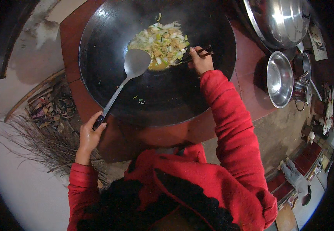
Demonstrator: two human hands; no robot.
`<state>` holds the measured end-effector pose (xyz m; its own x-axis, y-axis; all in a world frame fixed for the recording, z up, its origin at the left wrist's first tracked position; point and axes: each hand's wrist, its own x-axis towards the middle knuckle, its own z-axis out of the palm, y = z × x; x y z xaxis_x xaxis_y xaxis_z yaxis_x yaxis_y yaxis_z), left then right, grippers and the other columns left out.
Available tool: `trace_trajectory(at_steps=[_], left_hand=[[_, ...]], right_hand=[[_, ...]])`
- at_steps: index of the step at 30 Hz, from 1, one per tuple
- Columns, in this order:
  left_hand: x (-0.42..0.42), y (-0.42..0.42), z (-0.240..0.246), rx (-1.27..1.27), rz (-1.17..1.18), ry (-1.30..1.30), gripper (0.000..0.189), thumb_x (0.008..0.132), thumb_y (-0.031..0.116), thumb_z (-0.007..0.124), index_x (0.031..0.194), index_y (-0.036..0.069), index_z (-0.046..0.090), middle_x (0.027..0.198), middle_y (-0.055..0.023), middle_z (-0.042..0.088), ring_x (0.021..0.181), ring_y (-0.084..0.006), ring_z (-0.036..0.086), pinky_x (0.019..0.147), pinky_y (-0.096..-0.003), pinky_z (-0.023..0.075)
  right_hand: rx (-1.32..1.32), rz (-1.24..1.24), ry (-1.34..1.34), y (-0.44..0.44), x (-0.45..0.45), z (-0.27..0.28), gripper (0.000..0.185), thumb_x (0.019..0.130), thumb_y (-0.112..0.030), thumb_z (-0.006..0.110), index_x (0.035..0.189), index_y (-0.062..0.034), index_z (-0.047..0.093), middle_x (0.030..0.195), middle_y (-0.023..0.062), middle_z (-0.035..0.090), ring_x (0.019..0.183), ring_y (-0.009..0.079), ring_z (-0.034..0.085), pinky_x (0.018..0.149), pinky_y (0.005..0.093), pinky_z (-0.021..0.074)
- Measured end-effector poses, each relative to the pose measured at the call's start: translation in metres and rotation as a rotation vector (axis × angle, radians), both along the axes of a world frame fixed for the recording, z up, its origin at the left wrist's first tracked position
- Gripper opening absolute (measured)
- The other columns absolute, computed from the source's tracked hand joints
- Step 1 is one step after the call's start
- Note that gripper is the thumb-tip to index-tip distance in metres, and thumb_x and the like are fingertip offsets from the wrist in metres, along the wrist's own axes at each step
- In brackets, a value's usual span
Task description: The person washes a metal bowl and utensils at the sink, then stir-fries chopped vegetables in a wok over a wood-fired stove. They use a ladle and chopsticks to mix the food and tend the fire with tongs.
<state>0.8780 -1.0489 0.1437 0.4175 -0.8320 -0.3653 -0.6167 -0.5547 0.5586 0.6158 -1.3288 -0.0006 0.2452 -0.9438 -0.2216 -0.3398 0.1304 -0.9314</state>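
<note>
A large black wok (155, 98) is set in a red-tiled stove. Chopped vegetables (167, 42) lie heaped in it, with yellowish liquid at their near edge. My left hand (90, 134) grips the dark handle of a metal wok spatula (137, 64). The spatula's broad round blade is at the heap's near left side. My right hand (203, 60) holds dark chopsticks (205, 52), whose front ends are at the right edge of the vegetables. The chopstick tips are hard to make out against the food.
Right of the wok, a steel basin (280, 79) stands beside small metal pots (301, 91), below a large shiny metal lid or pan (282, 20). Dry twigs (48, 144) lie at the left beside the red-tiled stove edge (77, 95). A person (295, 176) is farther off at the lower right.
</note>
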Motion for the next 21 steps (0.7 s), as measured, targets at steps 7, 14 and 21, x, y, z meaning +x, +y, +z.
trace_trajectory(at_steps=[7,14,21], left_hand=[[0.002,0.005,0.0,0.06,-0.01,-0.028,0.038,0.07,0.007,0.062,0.107,0.007,0.052,0.075,-0.0054,0.058,0.062,-0.0094,0.048,0.06,-0.0237,0.0403],[-0.001,0.014,0.006,0.069,-0.004,-0.066,0.037,0.069,0.009,0.063,0.105,0.007,0.053,0.067,-0.0076,0.055,0.055,-0.0129,0.045,0.053,-0.025,0.0387],[-0.008,0.022,0.009,-0.025,-0.073,-0.043,0.038,0.068,0.011,0.062,0.104,0.009,0.053,0.067,-0.0148,0.056,0.055,-0.0223,0.053,0.056,-0.0296,0.0411]], right_hand=[[0.236,-0.28,-0.457,0.007,-0.025,0.069,0.023,0.081,-0.021,0.05,0.079,0.0027,0.049,0.068,0.0116,0.051,0.045,0.0194,0.053,0.04,0.0301,0.0472],[0.213,-0.267,-0.83,0.032,-0.095,0.122,0.023,0.084,-0.021,0.043,0.083,0.0019,0.047,0.068,0.0135,0.05,0.052,0.0274,0.055,0.046,0.0352,0.0482],[0.052,-0.057,-1.163,0.082,-0.133,0.204,0.018,0.086,-0.022,0.038,0.081,-0.0053,0.044,0.073,0.0074,0.042,0.053,0.0178,0.049,0.038,0.0272,0.0427]])
